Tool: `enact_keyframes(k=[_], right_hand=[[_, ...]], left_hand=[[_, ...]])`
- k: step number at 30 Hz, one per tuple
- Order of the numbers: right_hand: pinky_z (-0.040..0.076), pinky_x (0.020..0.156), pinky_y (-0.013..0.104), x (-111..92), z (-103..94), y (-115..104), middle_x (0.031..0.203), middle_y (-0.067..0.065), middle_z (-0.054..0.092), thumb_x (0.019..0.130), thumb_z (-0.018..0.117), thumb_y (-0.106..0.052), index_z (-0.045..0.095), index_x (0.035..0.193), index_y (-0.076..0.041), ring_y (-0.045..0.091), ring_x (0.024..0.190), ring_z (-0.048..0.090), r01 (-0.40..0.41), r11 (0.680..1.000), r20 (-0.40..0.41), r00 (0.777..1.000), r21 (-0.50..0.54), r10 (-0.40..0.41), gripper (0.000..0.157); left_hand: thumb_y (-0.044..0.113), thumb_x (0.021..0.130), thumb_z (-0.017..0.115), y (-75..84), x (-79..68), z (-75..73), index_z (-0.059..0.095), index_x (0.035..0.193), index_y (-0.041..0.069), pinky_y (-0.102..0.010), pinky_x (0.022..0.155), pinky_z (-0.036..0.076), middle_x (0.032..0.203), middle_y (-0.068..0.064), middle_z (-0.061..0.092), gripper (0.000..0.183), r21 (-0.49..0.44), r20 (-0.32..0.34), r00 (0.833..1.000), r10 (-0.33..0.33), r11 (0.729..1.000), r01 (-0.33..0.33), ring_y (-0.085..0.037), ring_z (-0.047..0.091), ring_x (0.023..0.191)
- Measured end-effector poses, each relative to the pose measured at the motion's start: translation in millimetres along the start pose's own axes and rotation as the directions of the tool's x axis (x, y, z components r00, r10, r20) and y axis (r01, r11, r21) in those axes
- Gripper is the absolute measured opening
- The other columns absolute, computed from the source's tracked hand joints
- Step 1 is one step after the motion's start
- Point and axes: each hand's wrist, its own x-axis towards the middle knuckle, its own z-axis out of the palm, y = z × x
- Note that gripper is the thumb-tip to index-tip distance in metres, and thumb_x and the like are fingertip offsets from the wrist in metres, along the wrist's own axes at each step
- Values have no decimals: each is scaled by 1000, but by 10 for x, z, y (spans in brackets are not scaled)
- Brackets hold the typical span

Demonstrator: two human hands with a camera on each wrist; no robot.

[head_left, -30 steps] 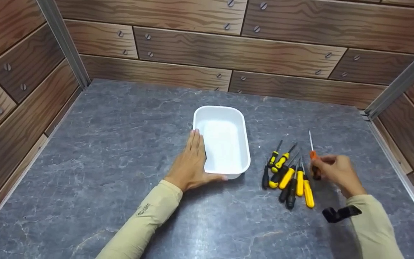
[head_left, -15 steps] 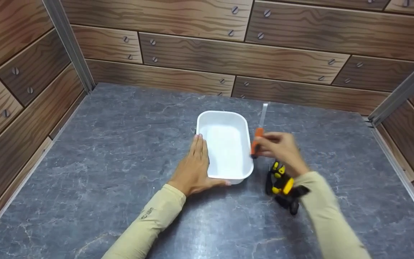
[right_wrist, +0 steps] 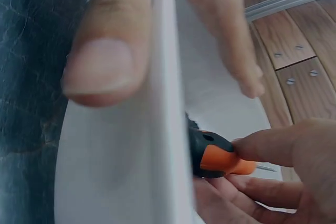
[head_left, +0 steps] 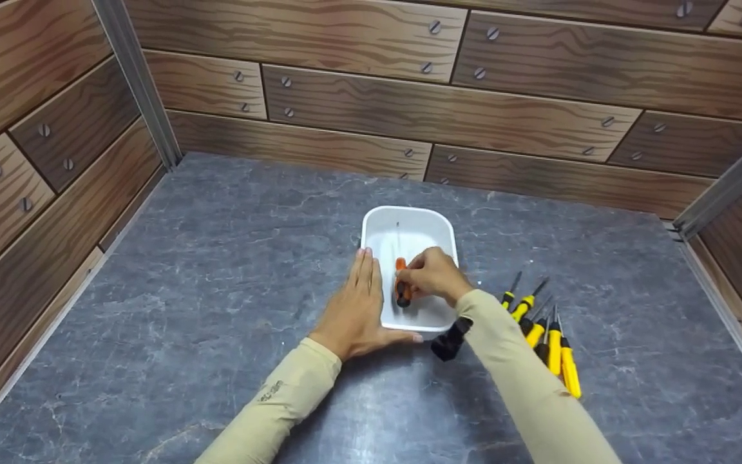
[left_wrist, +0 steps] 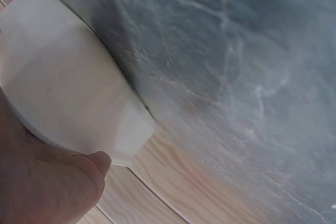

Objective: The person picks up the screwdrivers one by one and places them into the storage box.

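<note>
Inside the white plastic tub point(head_left: 419, 216), my right hand point(head_left: 435, 274) pinches an orange-and-black screwdriver point(head_left: 402, 283) by its handle. Its shaft points toward the tub's far end. In the right wrist view the thumb and fingers hold the handle point(right_wrist: 220, 156) low behind the near wall. My left hand point(head_left: 351, 316) lies with straight fingers along the tub's left side, its thumb stretched across the near end. The left wrist view shows the tub's outer wall point(left_wrist: 68, 77) beside the left thumb point(left_wrist: 100, 161).
Several yellow-and-black screwdrivers point(head_left: 554, 351) lie in a group right of the tub, partly hidden by the right sleeve point(head_left: 519, 367). A black wrist mount point(head_left: 451, 340) hangs at the right cuff. Wood-patterned walls point(head_left: 345, 96) enclose the grey marbled table point(head_left: 248, 245).
My right hand has carried the orange-and-black screwdriver leftward from beside the other screwdrivers, over the rim and down into the tub. The left hand keeps its place on the tub.
</note>
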Motion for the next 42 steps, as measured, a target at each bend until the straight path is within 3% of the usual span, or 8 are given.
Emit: enact_keyframes(k=[4, 11, 20, 26, 30, 37, 42], right_hand=[[55, 53, 22, 27, 90, 39, 64, 2, 64, 88, 75, -12, 71, 86, 3, 9, 54, 59, -24, 996, 9, 1000, -91, 25, 16], [57, 53, 24, 43, 211, 89, 65, 5, 67, 87, 77, -13, 69, 83, 1, 11, 53, 63, -57, 994, 18, 998, -96, 59, 17], [58, 56, 27, 52, 276, 37, 66, 8, 71, 87, 70, -9, 71, 81, 1, 14, 55, 65, 32, 992, 19, 999, -121, -30, 12], [57, 77, 38, 78, 309, 4, 77, 9, 73, 81, 69, -10, 75, 83, 0, 21, 72, 66, 104, 956, -47, 991, -276, -122, 12], [57, 83, 42, 94, 329, 14, 79, 9, 74, 81, 69, -11, 76, 84, 0, 26, 78, 68, 122, 951, -59, 988, -283, -144, 13], [57, 78, 38, 89, 312, 15, 71, 5, 71, 83, 70, -13, 75, 87, 1, 20, 70, 66, 119, 957, -40, 990, -263, -134, 16], [52, 61, 25, 55, 267, 7, 67, 6, 71, 88, 74, -18, 73, 90, 2, 15, 58, 66, 117, 973, -42, 991, -201, -128, 20]], left_hand=[[89, 74, 56, 18, -18, 1, 19, 154, -16, -44, 122, 23, 162, -34, 11, 137, 7, 20, 1000, -9, 1000, 9, -41, 8, 153], [90, 74, 54, 36, -42, 28, 20, 154, -16, -44, 122, 21, 162, -34, 12, 137, 11, 43, 999, -12, 1000, 12, -41, 7, 153], [88, 73, 59, 29, -12, 18, 17, 154, -15, -43, 121, 26, 163, -32, 11, 138, -15, 3, 1000, -5, 1000, 5, -41, 8, 153], [88, 73, 58, 15, 12, 10, 16, 154, -16, -43, 122, 20, 163, -33, 10, 139, 4, -4, 1000, 1, 1000, -1, -42, 7, 153], [87, 74, 59, 16, 18, 7, 17, 154, -17, -44, 122, 21, 163, -33, 10, 137, 1, -6, 1000, 4, 1000, -4, -42, 8, 153], [89, 73, 58, 9, 17, 7, 16, 154, -16, -44, 122, 21, 163, -33, 10, 139, -5, 0, 1000, 1, 1000, -1, -42, 7, 153], [88, 73, 58, -18, 7, 22, 16, 154, -16, -43, 122, 21, 162, -34, 12, 139, -3, -12, 1000, 4, 1000, -4, -43, 8, 152]])
